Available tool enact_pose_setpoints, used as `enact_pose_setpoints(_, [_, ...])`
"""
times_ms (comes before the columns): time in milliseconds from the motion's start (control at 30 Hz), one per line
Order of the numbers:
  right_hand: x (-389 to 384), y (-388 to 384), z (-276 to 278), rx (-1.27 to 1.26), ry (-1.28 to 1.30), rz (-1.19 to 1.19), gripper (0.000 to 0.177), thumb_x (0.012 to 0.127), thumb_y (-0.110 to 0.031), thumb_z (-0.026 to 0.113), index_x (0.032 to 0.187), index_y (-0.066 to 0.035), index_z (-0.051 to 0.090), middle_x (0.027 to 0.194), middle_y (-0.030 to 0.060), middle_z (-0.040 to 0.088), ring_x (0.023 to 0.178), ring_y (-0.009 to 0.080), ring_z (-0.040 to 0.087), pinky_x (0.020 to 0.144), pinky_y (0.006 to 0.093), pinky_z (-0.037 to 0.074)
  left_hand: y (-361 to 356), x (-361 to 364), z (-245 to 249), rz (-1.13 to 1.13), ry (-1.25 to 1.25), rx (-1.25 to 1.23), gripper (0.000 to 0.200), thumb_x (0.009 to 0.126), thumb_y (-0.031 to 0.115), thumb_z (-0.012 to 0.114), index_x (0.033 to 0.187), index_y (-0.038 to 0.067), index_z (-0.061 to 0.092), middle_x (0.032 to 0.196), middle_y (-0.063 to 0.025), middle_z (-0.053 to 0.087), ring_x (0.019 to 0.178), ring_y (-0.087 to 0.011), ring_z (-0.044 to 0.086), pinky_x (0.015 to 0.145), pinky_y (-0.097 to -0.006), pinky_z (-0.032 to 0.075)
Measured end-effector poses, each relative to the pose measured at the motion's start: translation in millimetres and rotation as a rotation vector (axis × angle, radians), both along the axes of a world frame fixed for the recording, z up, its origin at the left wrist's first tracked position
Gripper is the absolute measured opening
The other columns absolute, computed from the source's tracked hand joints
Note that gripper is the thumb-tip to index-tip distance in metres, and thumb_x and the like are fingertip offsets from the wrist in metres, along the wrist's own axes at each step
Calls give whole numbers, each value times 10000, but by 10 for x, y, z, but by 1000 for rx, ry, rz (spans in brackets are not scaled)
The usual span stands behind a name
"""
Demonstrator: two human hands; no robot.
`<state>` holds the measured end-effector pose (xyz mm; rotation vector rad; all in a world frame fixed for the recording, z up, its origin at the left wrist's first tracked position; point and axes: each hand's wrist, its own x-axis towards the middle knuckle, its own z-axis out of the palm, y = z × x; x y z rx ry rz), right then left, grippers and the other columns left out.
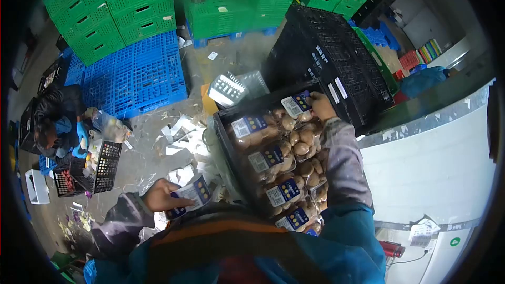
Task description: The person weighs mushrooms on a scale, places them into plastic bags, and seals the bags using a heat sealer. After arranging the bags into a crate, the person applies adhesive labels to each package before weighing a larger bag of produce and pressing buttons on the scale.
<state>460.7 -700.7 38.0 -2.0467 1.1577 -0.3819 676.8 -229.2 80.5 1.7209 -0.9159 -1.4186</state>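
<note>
My left hand (164, 196) is closed round printed labels (195, 193), blue and white with a barcode, held low in front of my body. My right hand (322, 106) reaches to the far end of a black crate (231, 150). Its curled fingers are at the right edge of a blue-and-white label (296, 104) on a clear-wrapped pack. Several packs of round brown produce, which look like mushrooms (302, 142), fill the crate. Labels such as the one on the near-left pack (265, 159) lie on top of several of them.
A stack of black crates (331, 58) stands beyond my crate. Green crates (139, 8) rise at the back, by a blue pallet (139, 73). Paper scraps (184, 134) litter the floor. At left a person in blue gloves (81, 139) works over a black crate (108, 165).
</note>
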Motion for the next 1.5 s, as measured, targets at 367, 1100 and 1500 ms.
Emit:
enact_pose_setpoints(367, [150, 530, -56, -665, 435, -13, 426, 775, -274, 653, 1115, -44, 535, 1229, 196, 499, 1084, 400, 491, 876, 441, 419, 695, 114, -256, 136, -37, 392, 239, 711, 179, 773, 855, 2, 706, 719, -76, 686, 621, -107, 631, 612, -261, 510])
enact_pose_setpoints(1100, [-634, 1012, 213, 260, -281, -157, 236, 776, -36, 640, 1000, 28, 605, 866, 110, 648, 810, 219, 625, 687, 329, 492, -318, -43, 186, -148, -25, -20, 160, 726, 115, 765, 807, -5, 697, 668, -62, 659, 588, -48, 551, 534, -222, 448])
enact_pose_setpoints(1500, [-754, 1277, -206, -948, 250, 132, 439, 788, -165, 631, 1189, -29, 517, 1162, 184, 522, 1059, 381, 499, 888, 448, 395, 390, 317, -137, -205, -200, 326, 288, 735, 248, 758, 899, 19, 703, 790, -96, 692, 722, -116, 634, 673, -275, 505])
